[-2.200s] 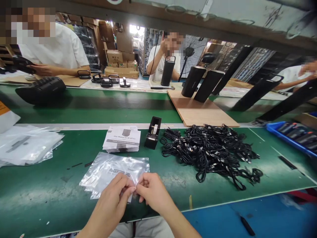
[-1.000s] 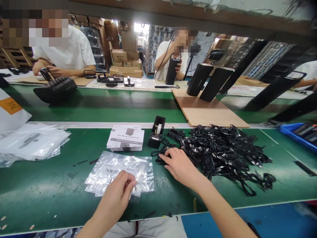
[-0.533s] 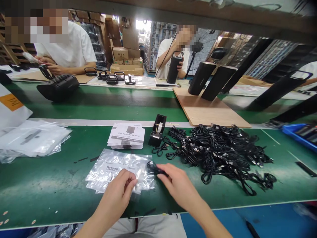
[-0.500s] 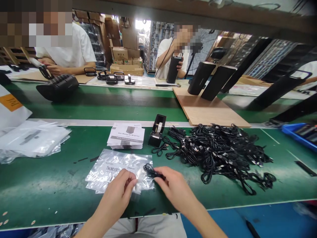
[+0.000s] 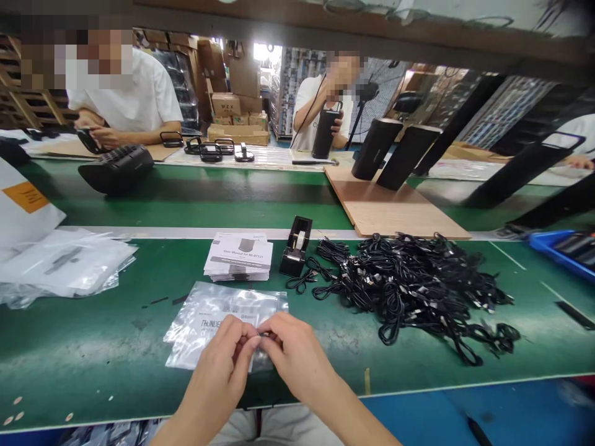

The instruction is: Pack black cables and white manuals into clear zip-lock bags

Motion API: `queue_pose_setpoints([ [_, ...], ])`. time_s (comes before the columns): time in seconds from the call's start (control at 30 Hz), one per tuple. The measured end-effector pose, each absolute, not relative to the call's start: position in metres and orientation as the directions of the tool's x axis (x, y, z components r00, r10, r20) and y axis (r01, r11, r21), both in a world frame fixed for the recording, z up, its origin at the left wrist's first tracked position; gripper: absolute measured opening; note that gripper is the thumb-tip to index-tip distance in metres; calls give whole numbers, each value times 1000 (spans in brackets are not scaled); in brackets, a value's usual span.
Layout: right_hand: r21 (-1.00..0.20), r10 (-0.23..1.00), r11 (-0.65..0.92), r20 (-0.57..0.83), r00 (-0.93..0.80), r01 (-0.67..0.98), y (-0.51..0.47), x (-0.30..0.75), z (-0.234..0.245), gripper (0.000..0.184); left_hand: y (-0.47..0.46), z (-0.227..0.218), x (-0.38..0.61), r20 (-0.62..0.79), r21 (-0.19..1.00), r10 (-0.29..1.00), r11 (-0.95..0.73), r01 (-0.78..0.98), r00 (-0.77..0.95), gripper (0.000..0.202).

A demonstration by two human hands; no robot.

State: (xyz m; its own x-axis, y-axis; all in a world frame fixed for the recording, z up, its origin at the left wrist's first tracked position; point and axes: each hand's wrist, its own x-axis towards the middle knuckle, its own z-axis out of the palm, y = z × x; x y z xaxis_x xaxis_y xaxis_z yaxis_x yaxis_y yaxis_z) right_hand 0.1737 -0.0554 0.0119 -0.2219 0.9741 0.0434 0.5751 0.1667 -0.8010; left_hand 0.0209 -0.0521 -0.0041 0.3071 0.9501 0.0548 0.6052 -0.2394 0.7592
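Note:
My left hand [image 5: 230, 350] is closed in a pinch at the near right part of a clear printed plastic bag [image 5: 190, 316]. Fingertip to fingertip with it is my right hand [image 5: 295, 350], its fingers closed too. A small dark piece of a black cable [image 5: 263, 334] shows between the fingertips; the rest is hidden behind the right hand. Under both hands lie more flat bags in a small stack. Just beyond them sits a pile of user manuals [image 5: 238, 263]. To the right spreads a heap of bundled black cables [image 5: 404, 285].
A black tape dispenser [image 5: 295, 248] stands beside the manuals. White plastic bags [image 5: 69, 263] lie at left, a blue bin [image 5: 564, 254] at far right. Across the bench, black speakers [image 5: 376, 148] stand on a wooden board [image 5: 400, 207]; two co-workers [image 5: 153, 93] handle parts there.
My right hand has moved left with the cable, from the bags' right edge to my left hand. The cable bundle, plainly visible before, is now mostly hidden.

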Motion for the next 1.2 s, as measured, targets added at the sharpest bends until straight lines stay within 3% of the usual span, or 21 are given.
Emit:
queue_pose_setpoints([
  [0.07, -852, 955, 202, 62, -289, 483, -53, 170, 23, 25, -47, 4, 18, 83, 782, 958, -234, 577, 276, 19],
  [0.13, -859, 946, 239, 103, -306, 452, -48, 169, 37, 20, -41, 15, 13, 117, 814, 969, -218, 539, 216, 18],
  [0.3, -648, 865, 478, 229, -446, 593, -16, 168, 80, 10, -27, 39, 1, 201, 920, 980, -189, 344, 1, 20],
  [0.43, -631, 706, 660, 333, -626, 409, 18, 168, 117, 5, -10, 37, -10, 227, 970, 961, -208, 127, -157, 31],
  [0.5, -642, 631, 695, 329, -703, 323, 28, 170, 131, 5, -1, 31, -14, 138, 989, 987, -142, -45, -86, 53],
  [0.57, -653, 564, 707, 290, -773, 271, 32, 173, 140, 4, 5, 28, -15, 29, 983, 995, -11, -184, 97, 73],
  [0.67, -670, 511, 700, 227, -829, 248, 28, 180, 145, 4, 3, 25, -13, -55, 954, 929, 157, -255, 367, 84],
  [0.73, -682, 532, 674, 181, -827, 285, 22, 188, 146, 4, 0, 25, -10, -65, 946, 908, 188, -265, 413, 78],
  [0.8, -702, 589, 621, 123, -799, 350, 15, 196, 142, 4, -3, 25, -5, -64, 956, 928, 162, -243, 366, 54],
  [0.87, -732, 676, 545, 94, -731, 410, 7, 204, 133, 4, -4, 25, 0, -57, 979, 958, 109, -172, 281, 27],
  [0.93, -801, 805, 419, 110, -583, 428, -1, 210, 116, 5, -3, 26, 3, -47, 994, 980, 64, -83, 192, 21],
  [1.07, -943, 949, 174, 84, -304, 285, -16, 208, 71, 56, -2, 26, 6, -46, 999, 996, 44, 23, 74, 24],
  [1.1, -950, 961, 136, 57, -271, 281, -18, 205, 61, 52, -1, 25, 6, -43, 998, 997, 40, 48, 68, 25],
  [1.2, -952, 983, 69, 13, -185, 297, -19, 196, 40, 14, -1, 22, 6, -32, 997, 993, 23, 79, 116, 27],
])
